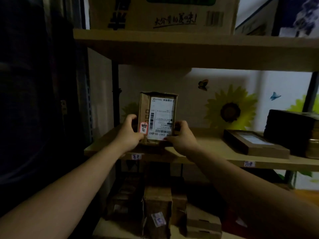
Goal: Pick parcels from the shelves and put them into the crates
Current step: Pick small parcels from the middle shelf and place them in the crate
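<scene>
Parcel [158, 116] held upright at the middle shelf [207, 149]!

It's a small cardboard one at the shelf's front left edge, label facing us. The left hand [128, 133] grips its left side, and the right hand [183, 137] pinches the lower right corner. A flat box [255, 144] and a dark box [291, 128] sit further right, with more boxes [157, 204] on the level below.

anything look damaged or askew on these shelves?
Mildly. The upright parcel has a crumpled, uneven top edge. On the lower shelf, the front box carries a crooked label. It is too dim to confirm real damage.
</scene>
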### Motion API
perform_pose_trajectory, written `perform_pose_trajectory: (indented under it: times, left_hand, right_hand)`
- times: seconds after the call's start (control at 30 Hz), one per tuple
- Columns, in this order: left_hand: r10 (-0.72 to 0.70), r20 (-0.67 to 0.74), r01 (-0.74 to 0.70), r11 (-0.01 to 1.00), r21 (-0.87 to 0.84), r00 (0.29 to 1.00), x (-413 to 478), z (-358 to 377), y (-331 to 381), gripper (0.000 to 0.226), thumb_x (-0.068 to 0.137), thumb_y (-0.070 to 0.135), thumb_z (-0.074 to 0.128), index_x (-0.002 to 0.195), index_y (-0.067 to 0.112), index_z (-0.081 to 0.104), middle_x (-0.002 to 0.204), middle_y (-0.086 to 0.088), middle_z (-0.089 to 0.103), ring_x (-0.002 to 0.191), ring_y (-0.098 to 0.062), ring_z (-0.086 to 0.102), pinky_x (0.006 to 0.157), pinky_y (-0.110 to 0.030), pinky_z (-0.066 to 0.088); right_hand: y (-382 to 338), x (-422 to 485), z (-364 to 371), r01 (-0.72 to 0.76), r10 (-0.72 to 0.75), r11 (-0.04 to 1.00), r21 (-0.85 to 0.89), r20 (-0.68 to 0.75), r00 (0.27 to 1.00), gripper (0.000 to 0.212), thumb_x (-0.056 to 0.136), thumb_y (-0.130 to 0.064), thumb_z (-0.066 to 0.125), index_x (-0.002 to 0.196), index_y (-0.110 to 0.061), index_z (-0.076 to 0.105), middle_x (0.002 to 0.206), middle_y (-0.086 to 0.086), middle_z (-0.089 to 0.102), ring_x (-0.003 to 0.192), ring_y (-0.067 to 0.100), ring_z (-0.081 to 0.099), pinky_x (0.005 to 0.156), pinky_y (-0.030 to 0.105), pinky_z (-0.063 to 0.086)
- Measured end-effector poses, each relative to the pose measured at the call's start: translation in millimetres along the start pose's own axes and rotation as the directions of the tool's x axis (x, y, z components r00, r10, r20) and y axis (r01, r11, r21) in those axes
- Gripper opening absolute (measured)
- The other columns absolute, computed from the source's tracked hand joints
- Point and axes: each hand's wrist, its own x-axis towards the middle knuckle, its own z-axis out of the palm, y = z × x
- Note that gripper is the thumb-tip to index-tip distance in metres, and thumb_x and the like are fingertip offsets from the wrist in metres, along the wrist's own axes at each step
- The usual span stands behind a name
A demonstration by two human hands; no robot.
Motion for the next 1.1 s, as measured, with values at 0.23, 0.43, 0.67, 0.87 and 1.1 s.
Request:
perform_pose_trajectory:
  times: [0.23, 0.43, 0.67, 0.87, 1.1]
  left_hand:
    - [0.009, -0.014, -0.009, 1.0, -0.008, 1.0, 2, -1, -7, 0.078, 0.08, 0.007, 0.068, 0.142, 0.027, 0.025, 0.144, -0.004, 0.04, 0.134, -0.025, 0.037, 0.107, -0.051, 0.035]
    - [0.093, -0.125, -0.129, 0.938, -0.322, 0.988, 8, 6, 30, 0.027, 0.092, 0.019, 0.055, 0.116, 0.024, 0.043, 0.124, -0.009, 0.058, 0.106, -0.017, 0.059, 0.08, -0.027, 0.051]
    - [0.049, 0.121, -0.031, 0.989, -0.142, 0.991, 25, 13, 28, 0.063, 0.095, 0.026, 0.051, 0.147, 0.038, 0.017, 0.141, 0.0, 0.038, 0.127, -0.022, 0.043, 0.106, -0.045, 0.04]
    - [-0.145, 0.222, 0.099, 0.973, 0.21, 0.964, 21, 7, 4, 0.084, 0.086, 0.045, 0.06, 0.15, 0.029, 0.008, 0.153, 0.001, 0.028, 0.134, -0.022, 0.036, 0.111, -0.04, 0.031]
    - [0.132, 0.124, -0.171, 0.901, 0.4, 0.983, -50, 11, -60, 0.073, 0.091, 0.028, 0.059, 0.149, 0.028, 0.016, 0.152, 0.008, 0.023, 0.139, -0.01, 0.022, 0.108, -0.025, 0.019]
  right_hand:
    - [0, -2, 4, 0.042, -0.042, 0.999, -0.019, -0.009, 0.999, 0.063, 0.084, -0.008, 0.07, 0.136, -0.022, 0.036, 0.119, -0.007, 0.055, 0.087, 0.005, 0.058, 0.07, 0.025, 0.056]
    - [-14, -4, -1, 0.209, -0.204, 0.963, 0.167, -0.05, 0.978, 0.073, 0.084, -0.002, 0.064, 0.143, -0.033, 0.035, 0.122, -0.013, 0.056, 0.123, 0.015, 0.052, 0.099, 0.04, 0.05]
    - [-5, 16, -5, 0.15, -0.172, 0.981, -0.125, -0.19, 0.967, 0.044, 0.097, -0.012, 0.048, 0.137, -0.03, 0.047, 0.129, -0.007, 0.057, 0.121, 0.016, 0.054, 0.102, 0.043, 0.049]
    - [20, 8, -3, 0.046, -0.079, 0.964, -0.261, -0.114, 0.99, 0.048, 0.091, -0.015, 0.056, 0.137, -0.024, 0.044, 0.124, -0.002, 0.056, 0.117, 0.017, 0.053, 0.1, 0.039, 0.047]
    - [69, -48, 19, 0.26, -0.328, 0.864, -0.431, -0.089, 0.941, 0.074, 0.09, -0.016, 0.063, 0.15, -0.027, 0.022, 0.149, -0.003, 0.024, 0.13, 0.005, 0.025, 0.107, 0.024, 0.027]
